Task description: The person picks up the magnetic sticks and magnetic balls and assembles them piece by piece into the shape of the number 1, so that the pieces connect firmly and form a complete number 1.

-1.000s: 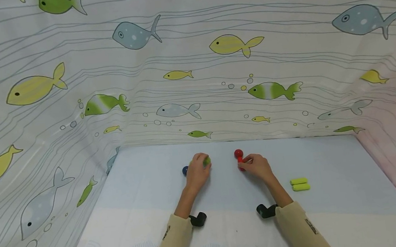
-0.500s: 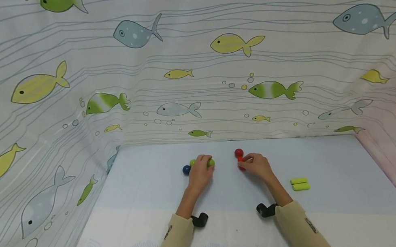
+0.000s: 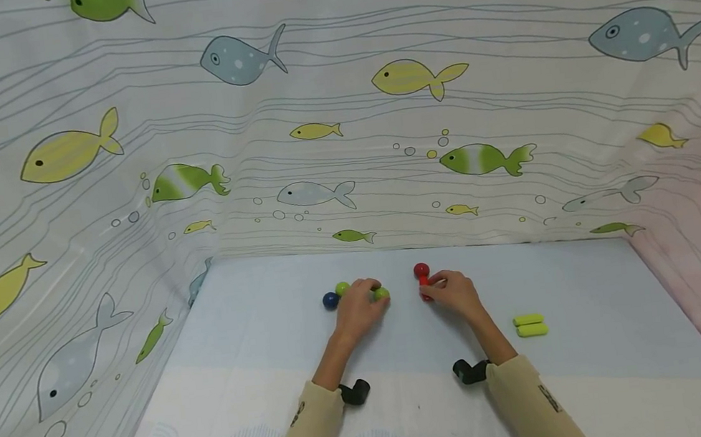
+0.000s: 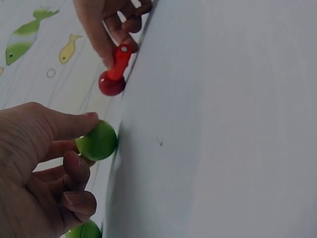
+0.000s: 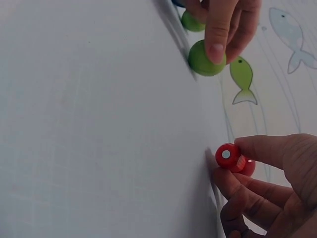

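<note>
In the head view my left hand [image 3: 359, 311] pinches a green ball [image 3: 382, 293] between thumb and fingers, low over the tabletop. Another green ball [image 3: 342, 288] and a dark blue ball [image 3: 330, 301] lie just left of that hand, close together. To the right, my right hand [image 3: 458, 294] pinches a short red rod [image 3: 424, 281], whose far end meets a red ball [image 3: 421, 269]. A pale round spot marks the rod's near end [image 5: 226, 154] in the right wrist view. A small gap separates the held green ball from the red pieces.
Two yellow-green rods [image 3: 531, 325] lie side by side to the right of my right forearm. Behind and at both sides, a fish-printed curtain [image 3: 384, 171] rises from the edges of the pale blue and white tabletop [image 3: 597, 334].
My left hand has shifted right with the green ball, nearer the red rod. The other green ball has come out from behind that hand. My right hand stays put.
</note>
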A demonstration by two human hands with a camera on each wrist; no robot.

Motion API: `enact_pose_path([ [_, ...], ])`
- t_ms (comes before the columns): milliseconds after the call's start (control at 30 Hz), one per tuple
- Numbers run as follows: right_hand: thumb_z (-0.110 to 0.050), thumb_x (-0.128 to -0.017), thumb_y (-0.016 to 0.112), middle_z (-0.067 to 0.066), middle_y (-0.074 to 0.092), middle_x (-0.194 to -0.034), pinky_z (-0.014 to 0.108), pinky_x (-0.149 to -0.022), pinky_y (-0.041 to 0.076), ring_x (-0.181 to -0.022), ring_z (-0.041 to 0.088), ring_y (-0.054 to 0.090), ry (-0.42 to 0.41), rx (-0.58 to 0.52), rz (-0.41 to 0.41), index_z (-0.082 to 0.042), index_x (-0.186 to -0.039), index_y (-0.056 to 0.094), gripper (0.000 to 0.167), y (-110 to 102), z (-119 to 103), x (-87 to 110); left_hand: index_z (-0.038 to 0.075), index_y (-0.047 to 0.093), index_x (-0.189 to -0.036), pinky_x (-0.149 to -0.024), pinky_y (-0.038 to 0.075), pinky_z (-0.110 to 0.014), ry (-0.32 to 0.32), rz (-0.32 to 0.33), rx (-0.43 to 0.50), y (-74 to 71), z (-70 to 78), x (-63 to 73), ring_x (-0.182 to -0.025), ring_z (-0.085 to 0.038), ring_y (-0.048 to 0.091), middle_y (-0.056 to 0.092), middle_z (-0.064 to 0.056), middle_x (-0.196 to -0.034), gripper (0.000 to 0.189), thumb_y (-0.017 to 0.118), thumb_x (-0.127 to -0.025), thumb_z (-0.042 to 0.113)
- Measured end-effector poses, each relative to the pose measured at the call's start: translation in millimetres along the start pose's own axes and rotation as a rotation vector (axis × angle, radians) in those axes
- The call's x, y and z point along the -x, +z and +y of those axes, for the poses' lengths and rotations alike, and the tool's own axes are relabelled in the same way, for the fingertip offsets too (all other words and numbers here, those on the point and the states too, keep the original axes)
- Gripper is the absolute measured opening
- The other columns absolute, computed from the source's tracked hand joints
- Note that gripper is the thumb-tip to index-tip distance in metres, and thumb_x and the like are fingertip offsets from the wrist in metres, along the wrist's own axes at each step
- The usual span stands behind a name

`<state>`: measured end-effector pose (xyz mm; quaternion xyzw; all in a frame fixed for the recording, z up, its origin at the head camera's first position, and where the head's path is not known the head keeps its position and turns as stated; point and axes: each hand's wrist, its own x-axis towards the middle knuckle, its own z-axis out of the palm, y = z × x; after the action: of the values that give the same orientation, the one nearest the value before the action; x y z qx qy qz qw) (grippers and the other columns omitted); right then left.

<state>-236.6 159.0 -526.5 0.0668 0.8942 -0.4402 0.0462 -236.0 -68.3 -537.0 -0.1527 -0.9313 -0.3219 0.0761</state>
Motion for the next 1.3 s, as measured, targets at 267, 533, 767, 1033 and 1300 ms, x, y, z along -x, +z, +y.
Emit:
enact_pose_path([
  [267,-0.03,-0.088,0.073,0.009,0.07,-0.087,0.033,-0.067,0.048,-0.082,0.024,0.061,0.003,0.002,-0.003,0.0,-0.106,0.07,0.035,1,-1,-0.3,0.008,0.069,-0.107,-0.088,0.049,-0.036,0.001,-0.037,0.078,4.7,8.2,1.0,-0.1,-0.019,0.062,0.068,-0.003,-0.103,0.031,0.076,-0.087,0.032],
  [533,-0.03,-0.089,0.072,0.01,0.071,-0.089,0.034,-0.069,0.048,-0.083,0.025,0.061,0.009,0.021,-0.012,0.0,-0.108,0.069,0.036,-1,-3,0.5,0.01,0.07,-0.106,-0.088,0.049,-0.035,-0.005,-0.088,0.16,12.3,18.0,2.1,-0.097,-0.016,0.062,0.069,0.001,-0.101,0.031,0.076,-0.088,0.034],
  [767,-0.03,-0.088,0.073,0.011,0.071,-0.09,0.036,-0.07,0.048,-0.084,0.026,0.062,-0.002,0.024,0.0,0.001,-0.106,0.07,0.036,-2,-5,2.0,0.012,0.07,-0.104,-0.085,0.049,-0.033,0.005,-0.129,0.172,20.2,27.4,3.1,-0.092,-0.013,0.061,0.067,0.004,-0.095,0.031,0.074,-0.088,0.038],
  [1033,-0.031,-0.088,0.073,0.01,0.072,-0.087,0.033,-0.067,0.046,-0.081,0.024,0.062,-0.008,0.017,0.001,0.001,-0.107,0.069,0.038,-1,-7,1.3,0.008,0.071,-0.103,-0.084,0.049,-0.033,0.035,-0.115,0.184,27.0,35.6,4.0,-0.09,-0.014,0.062,0.069,0.001,-0.095,0.03,0.076,-0.088,0.034],
  [1300,-0.032,-0.088,0.072,0.014,0.072,-0.094,0.037,-0.071,0.048,-0.087,0.027,0.063,0.007,-0.001,-0.003,0.002,-0.109,0.068,0.039,-1,-9,2.2,0.008,0.071,-0.102,-0.084,0.05,-0.033,0.034,-0.102,0.161,32.5,41.3,4.1,-0.091,-0.015,0.064,0.071,-0.001,-0.097,0.029,0.076,-0.088,0.032],
])
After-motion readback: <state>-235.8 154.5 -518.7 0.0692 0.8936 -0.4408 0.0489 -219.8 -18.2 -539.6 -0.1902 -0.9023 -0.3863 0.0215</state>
